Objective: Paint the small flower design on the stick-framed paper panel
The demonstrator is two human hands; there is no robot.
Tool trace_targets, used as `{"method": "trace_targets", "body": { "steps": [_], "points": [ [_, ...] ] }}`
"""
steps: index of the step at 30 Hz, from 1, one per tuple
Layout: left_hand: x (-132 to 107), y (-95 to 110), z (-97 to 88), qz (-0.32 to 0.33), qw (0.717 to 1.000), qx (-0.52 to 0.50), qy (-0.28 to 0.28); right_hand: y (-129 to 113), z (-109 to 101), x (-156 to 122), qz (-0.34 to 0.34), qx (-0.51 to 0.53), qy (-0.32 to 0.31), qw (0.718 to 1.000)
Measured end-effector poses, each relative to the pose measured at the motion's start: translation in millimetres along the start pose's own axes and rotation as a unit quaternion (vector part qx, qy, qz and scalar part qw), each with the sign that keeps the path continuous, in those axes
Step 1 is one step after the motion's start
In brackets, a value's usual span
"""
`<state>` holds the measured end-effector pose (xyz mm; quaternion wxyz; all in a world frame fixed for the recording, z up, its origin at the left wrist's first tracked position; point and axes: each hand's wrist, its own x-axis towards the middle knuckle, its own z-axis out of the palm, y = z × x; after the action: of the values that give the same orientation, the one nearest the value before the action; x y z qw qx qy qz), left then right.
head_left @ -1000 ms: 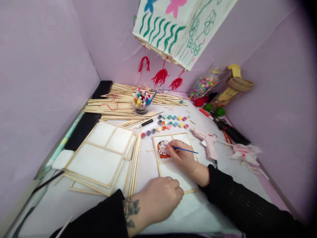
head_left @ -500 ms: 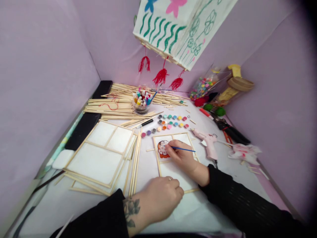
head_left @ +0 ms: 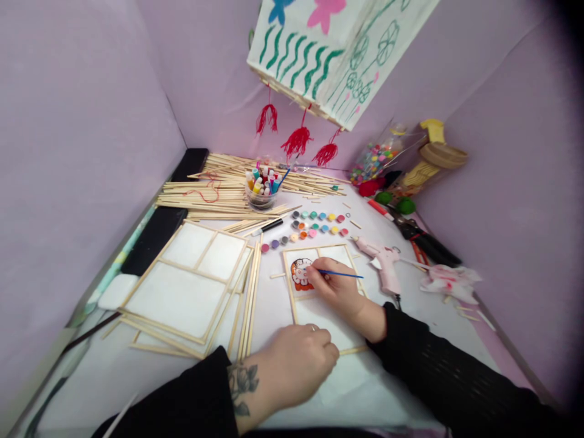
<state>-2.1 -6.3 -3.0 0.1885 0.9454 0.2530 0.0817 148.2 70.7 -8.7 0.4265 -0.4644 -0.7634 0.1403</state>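
Observation:
My right hand (head_left: 340, 292) pinches a thin blue paintbrush (head_left: 342, 274) over a white panel framed with wooden sticks (head_left: 326, 313). Its tip is hidden by my fingers, close to an orange-and-white painted figure with dark outlines (head_left: 301, 275) in the panel's upper left section. Curled up, my left hand (head_left: 301, 362) rests at the panel's lower left corner and covers part of the frame. Whether anything is inside its fingers is hidden. Small paint pots (head_left: 312, 233) stand in rows just beyond the panel.
Stacked framed panels (head_left: 182, 298) and loose sticks (head_left: 249, 298) lie left. Behind are bundled sticks (head_left: 201, 196) and a cup of markers (head_left: 261, 198). A pink glue gun (head_left: 385, 261), pliers (head_left: 429, 243) and stained tissue (head_left: 449, 281) lie right. A painted lantern (head_left: 310, 58) hangs above.
The brush and my right fingers have shifted very slightly to the right. My left hand stays where it was.

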Motion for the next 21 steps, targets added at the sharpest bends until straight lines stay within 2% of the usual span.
{"method": "trace_targets", "body": {
  "steps": [3,6,8,11,16,21],
  "points": [
    [0,0,0.7,0.001,1.000,0.001,0.004,0,-4,-1,0.032,0.027,0.017,0.999],
    [0,-1,1.2,0.002,1.000,-0.001,0.008,1,-14,3,0.102,0.081,0.066,0.989],
    [0,-1,1.4,0.003,1.000,0.000,0.011,1,-23,12,0.143,0.116,0.087,0.979],
    [0,-1,1.5,-0.001,1.000,0.004,0.014,1,-33,34,0.178,0.110,0.077,0.975],
    [-1,-1,1.4,0.001,1.000,0.008,0.016,8,-35,71,0.158,-0.016,0.004,0.987],
    [-2,-1,0.5,0.003,1.000,0.011,0.026,21,-23,86,0.120,-0.085,-0.020,0.989]
  ]
}}
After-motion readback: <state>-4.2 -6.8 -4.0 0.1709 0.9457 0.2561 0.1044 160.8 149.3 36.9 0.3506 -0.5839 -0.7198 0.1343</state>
